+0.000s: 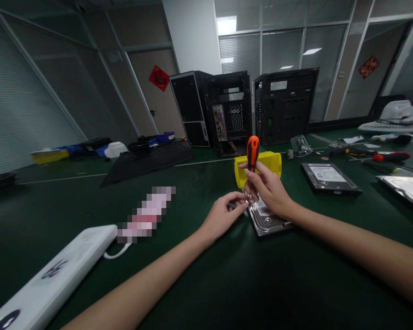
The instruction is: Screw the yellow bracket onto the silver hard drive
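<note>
right hand [266,185] grips 1 upright screwdriver [253,153]; left hand [225,211] narrowed at hard drive [268,223], any hold unclear.

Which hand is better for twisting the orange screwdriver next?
Probably the right hand: its fingers already hold the upright orange screwdriver, above the hard drive. The left hand is lower, its fingertips by the drive's edge.
</note>
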A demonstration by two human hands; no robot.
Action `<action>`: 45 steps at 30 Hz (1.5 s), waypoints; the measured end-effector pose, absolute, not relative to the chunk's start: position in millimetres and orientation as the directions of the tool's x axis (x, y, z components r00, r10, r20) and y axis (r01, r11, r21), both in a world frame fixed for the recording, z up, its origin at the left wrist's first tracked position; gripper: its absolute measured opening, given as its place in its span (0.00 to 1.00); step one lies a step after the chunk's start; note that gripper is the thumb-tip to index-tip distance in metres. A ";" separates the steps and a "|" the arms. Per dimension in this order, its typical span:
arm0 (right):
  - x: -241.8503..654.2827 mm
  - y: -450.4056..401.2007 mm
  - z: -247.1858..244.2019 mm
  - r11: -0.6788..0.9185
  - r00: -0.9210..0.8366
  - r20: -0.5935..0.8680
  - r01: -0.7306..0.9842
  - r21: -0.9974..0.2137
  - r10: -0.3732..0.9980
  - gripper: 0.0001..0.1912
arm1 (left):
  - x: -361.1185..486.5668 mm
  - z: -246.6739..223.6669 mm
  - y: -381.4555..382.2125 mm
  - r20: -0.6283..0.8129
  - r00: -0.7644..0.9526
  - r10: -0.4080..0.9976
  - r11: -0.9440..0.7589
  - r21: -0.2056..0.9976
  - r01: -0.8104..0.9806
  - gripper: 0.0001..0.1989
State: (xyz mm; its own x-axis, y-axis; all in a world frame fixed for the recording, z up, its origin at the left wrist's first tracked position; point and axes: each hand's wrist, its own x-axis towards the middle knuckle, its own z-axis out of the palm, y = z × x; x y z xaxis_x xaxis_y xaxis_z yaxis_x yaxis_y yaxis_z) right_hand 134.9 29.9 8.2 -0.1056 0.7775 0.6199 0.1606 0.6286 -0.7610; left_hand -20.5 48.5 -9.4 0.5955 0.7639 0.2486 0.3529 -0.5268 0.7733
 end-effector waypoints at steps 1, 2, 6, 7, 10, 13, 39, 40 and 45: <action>134.8 30.0 8.1 0.631 -0.107 0.622 0.166 -0.758 0.775 0.19 | -20.1 -8.6 48.1 0.247 0.595 0.765 -0.525 0.774 0.353 0.13; 134.8 30.1 8.1 0.633 -0.109 0.624 0.171 -0.755 0.774 0.19 | -19.8 -7.7 47.6 0.245 0.594 0.766 -0.522 0.776 0.353 0.13; 135.1 30.3 8.2 0.631 -0.113 0.622 0.178 -0.755 0.775 0.18 | -19.3 -4.6 45.6 0.236 0.594 0.769 -0.517 0.777 0.360 0.13; 135.3 30.3 8.4 0.630 -0.114 0.619 0.174 -0.757 0.777 0.18 | -19.3 -4.3 45.4 0.237 0.593 0.770 -0.518 0.774 0.364 0.13; 135.8 29.9 9.3 0.629 -0.116 0.618 0.163 -0.760 0.777 0.18 | -19.6 -5.2 46.0 0.245 0.588 0.771 -0.524 0.769 0.367 0.13; 135.6 29.2 10.0 0.626 -0.112 0.616 0.177 -0.760 0.780 0.18 | -19.5 -6.9 46.9 0.253 0.588 0.768 -0.527 0.771 0.356 0.12; 135.2 27.1 12.0 0.626 -0.117 0.616 0.204 -0.753 0.779 0.18 | -19.2 -5.9 46.2 0.239 0.582 0.778 -0.507 0.785 0.356 0.12; 135.3 27.0 12.0 0.626 -0.117 0.616 0.209 -0.751 0.779 0.18 | -19.3 -5.8 46.1 0.239 0.584 0.776 -0.508 0.785 0.354 0.12; 135.8 26.8 11.5 0.625 -0.114 0.616 0.212 -0.751 0.779 0.18 | -19.0 -5.5 45.9 0.238 0.586 0.775 -0.511 0.782 0.357 0.12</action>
